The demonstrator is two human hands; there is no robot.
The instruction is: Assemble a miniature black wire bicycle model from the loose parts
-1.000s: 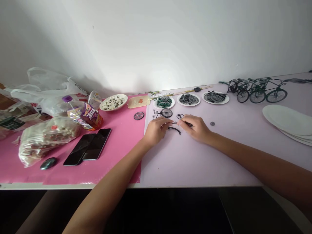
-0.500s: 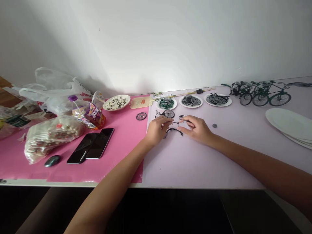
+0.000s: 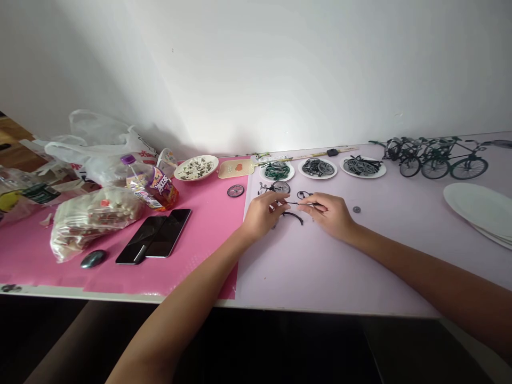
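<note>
Between my two hands is a thin dark model bicycle part point(image 3: 293, 203); its exact kind is too small to make out. My left hand point(image 3: 261, 212) pinches its left end, and my right hand point(image 3: 328, 212) grips the other end with closed fingers. Just below lies a curved black piece point(image 3: 295, 216), partly behind my left hand. A partly built model bicycle with a spoked wheel point(image 3: 281, 187) rests behind my left hand. Beyond my right fingertips lies a small black looped part point(image 3: 303, 195). A loose wheel point(image 3: 236, 191) is to the left, and a small grey disc point(image 3: 357, 209) to the right.
Along the wall stand plates of green parts point(image 3: 277, 171), wheels point(image 3: 318, 168) and grey parts point(image 3: 363, 166), plus a bowl of white pieces point(image 3: 197, 168). Finished model bicycles point(image 3: 440, 158) and stacked plates point(image 3: 480, 210) are right. Phones point(image 3: 154, 236), a mouse point(image 3: 93, 258) and a bottle point(image 3: 150, 184) sit left.
My right hand's thumb and fingers have come together on the thin part, closer to my left fingertips. The whole view has shifted slightly, moving the scene a little to the right.
</note>
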